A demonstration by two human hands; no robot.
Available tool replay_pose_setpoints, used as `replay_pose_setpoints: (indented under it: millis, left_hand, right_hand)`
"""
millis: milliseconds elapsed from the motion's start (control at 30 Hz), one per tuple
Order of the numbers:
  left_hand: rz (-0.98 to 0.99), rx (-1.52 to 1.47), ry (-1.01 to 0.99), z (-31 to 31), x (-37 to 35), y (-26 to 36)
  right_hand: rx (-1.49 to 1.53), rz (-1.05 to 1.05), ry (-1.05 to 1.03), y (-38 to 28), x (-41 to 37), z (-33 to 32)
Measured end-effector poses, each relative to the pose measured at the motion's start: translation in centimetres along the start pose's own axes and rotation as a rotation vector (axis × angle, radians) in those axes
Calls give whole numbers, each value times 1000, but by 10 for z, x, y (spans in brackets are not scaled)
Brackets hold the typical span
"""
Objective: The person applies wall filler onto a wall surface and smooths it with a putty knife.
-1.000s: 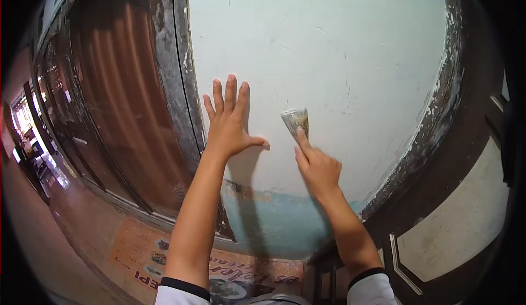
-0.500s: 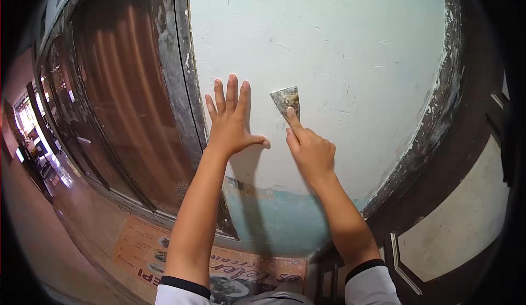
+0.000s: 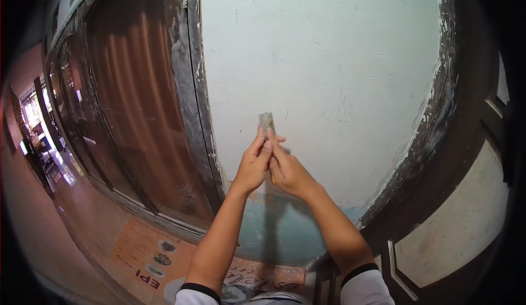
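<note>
Both hands close on one scraper (image 3: 267, 122): the right hand (image 3: 289, 172) is wrapped around its handle, and the left hand (image 3: 253, 166) lies against it from the other side, fingertips (image 3: 265, 147) pinched on the lower part of the blade. The two hands touch each other, knuckles together.

The scraper stands nearly upright and is seen almost edge-on, so the blade shows as a narrow, dull grey-brown strip, smeared and worn, with a squared top end. A short piece of yellowish handle shows below the right hand's fingers. Whether the blade touches the surface behind it cannot be told.

The tool is held in front of the pale wall (image 3: 339, 58), in its lower left part, near the wall's left edge. The wall is whitish-green and crossed with fine scratches. Along its bottom edge runs a teal band (image 3: 285, 231) just below the hands. The left edge meets a dark frame (image 3: 193, 86) with flaking paint, and beyond it hangs a brown ribbed shutter (image 3: 137, 97). The right edge (image 3: 435, 108) is chipped and speckled. A printed banner (image 3: 156, 258) lies by the shutter's foot.
</note>
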State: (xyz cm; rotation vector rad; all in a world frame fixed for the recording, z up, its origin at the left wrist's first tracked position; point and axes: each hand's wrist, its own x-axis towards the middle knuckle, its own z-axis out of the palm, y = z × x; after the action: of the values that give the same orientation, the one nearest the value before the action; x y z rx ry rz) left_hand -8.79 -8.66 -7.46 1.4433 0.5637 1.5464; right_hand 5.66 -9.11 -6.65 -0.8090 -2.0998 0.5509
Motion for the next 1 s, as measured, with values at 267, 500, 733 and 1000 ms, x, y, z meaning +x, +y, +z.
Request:
replay_pose_setpoints:
  millis: [267, 500, 733, 1000]
  left_hand:
    - [202, 523, 321, -13, -13, -16]
    - [522, 893, 392, 1, 7, -39]
    - [522, 869, 585, 6, 3, -65]
    - [414, 939, 613, 3, -13, -70]
  right_hand:
    - [-934, -329, 19, -20, 12, -104]
    - [-1460, -722, 465, -11, 64, -184]
    - [-1392, -611, 409, -8, 63, -184]
    - [-1331, -667, 467, -6, 65, -183]
